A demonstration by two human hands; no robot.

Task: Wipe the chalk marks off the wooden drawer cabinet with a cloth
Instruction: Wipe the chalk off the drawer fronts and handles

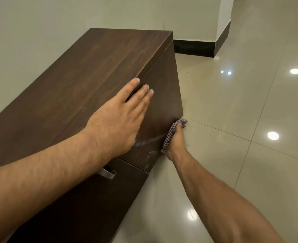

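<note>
Left hand (pixel 120 118) lies flat, fingers spread, across the top front edge of the cabinet (pixel 85 81), gripping nothing. Right hand (pixel 175 142) is clenched around the cloth (pixel 169 135), pressing it on the drawer front low down, near its far right corner by the floor (pixel 232 120). Chalk marks (pixel 149 142) smear just left of the cloth. A handle (pixel 108 172) shows nearer, under the left wrist.

No writing, label, brand or number can be read anywhere from where I stand. The wooden drawer cabinet (pixel 95 71) carries only pale chalk marks (pixel 149 143) on its front, smeared streaks that form no letters or figures. The checked cloth (pixel 169 135) shows a woven pattern and no tag or print that can be read.
</note>
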